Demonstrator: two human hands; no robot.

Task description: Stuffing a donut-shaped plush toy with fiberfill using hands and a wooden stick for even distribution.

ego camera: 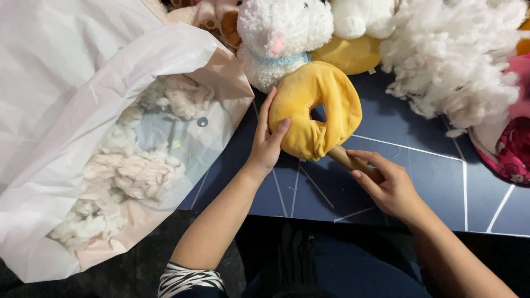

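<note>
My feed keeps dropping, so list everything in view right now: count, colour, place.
ring-shaped plush: one, yellow, centre, on the mat
wooden stick: one, brown, pushed into the ring's lower end
plastic bag: one, white, left, open
stuffing: pale clumps, inside the bag
loose stuffing: one white pile, top right
plush animal: one, white, blue collar, top centre
mat: one, dark blue, white lines
left hand: grip on the ring
right hand: grip on the stick

Single head-worn view, looking steeply down, close over blue work mat, forearms entering from bottom edge, no second view.
</note>
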